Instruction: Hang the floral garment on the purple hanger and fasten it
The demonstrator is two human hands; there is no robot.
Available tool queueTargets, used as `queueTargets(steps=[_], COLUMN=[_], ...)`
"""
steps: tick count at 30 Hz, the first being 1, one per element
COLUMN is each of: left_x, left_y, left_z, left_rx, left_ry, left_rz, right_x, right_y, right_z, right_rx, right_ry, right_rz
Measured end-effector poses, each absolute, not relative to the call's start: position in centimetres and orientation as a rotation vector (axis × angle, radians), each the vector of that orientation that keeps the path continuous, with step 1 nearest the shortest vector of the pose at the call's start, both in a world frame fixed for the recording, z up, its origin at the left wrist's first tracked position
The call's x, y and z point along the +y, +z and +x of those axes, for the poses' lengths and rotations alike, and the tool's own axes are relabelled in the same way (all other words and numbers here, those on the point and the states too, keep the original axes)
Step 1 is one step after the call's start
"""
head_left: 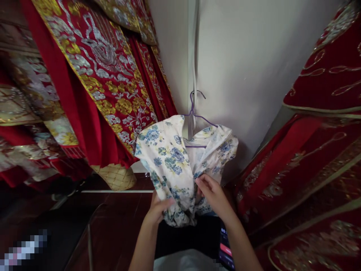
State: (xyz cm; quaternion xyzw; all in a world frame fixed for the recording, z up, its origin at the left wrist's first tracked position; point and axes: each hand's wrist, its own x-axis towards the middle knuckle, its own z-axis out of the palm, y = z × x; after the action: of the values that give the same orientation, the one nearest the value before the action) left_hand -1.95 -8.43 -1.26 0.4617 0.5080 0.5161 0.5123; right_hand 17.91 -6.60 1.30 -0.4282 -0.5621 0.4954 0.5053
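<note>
A white shirt with blue flowers [176, 154] hangs on a thin purple hanger [192, 112], its front neckline open in a V. My left hand [160, 206] is at the shirt's lower left side, thumb over the front and the other fingers hidden behind the cloth. At the middle of the front, my right hand [208, 187] pinches the shirt's edge between thumb and fingers. The hanger's hook points up and touches nothing that I can make out. The lower part of the shirt is bunched above my lap.
Red embroidered garments [104, 67] hang at the left, and more red ones [324, 86] at the right. A pale wall [239, 56] stands behind. A lit phone [226, 244] lies by my right forearm. A gold quilted object [117, 177] is low at the left.
</note>
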Motion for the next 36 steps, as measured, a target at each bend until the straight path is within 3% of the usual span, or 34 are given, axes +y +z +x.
queueTargets(steps=[8, 25, 28, 31, 34, 36], left_x=[-8.8, -8.3, -7.2, -6.4, -6.7, -7.3], left_y=[-1.5, -2.6, -3.3, -4.0, -4.0, -3.7], left_z=[1.7, 2.2, 1.4, 1.2, 2.1, 3.1], left_rx=[1.113, 1.069, 1.162, 1.267, 1.439, 1.454], left_ry=[1.278, 1.331, 1.501, 1.932, 2.325, 2.250], left_rz=[1.133, 1.037, 0.873, 0.802, 1.076, 1.441], right_x=[-6.1, -5.8, -6.1, -6.4, -6.7, -6.9], right_y=[2.1, 1.6, 1.3, 1.4, 1.6, 1.9], right_z=[19.9, 19.9, 20.0, 19.7, 19.1, 18.6], right_rx=[-1.355, -0.956, -0.955, -1.024, -1.086, -1.123], right_ry=[1.127, 1.443, 1.421, 1.373, 1.371, 1.379], right_rz=[-1.035, -0.983, -0.944, -0.963, -0.978, -0.975])
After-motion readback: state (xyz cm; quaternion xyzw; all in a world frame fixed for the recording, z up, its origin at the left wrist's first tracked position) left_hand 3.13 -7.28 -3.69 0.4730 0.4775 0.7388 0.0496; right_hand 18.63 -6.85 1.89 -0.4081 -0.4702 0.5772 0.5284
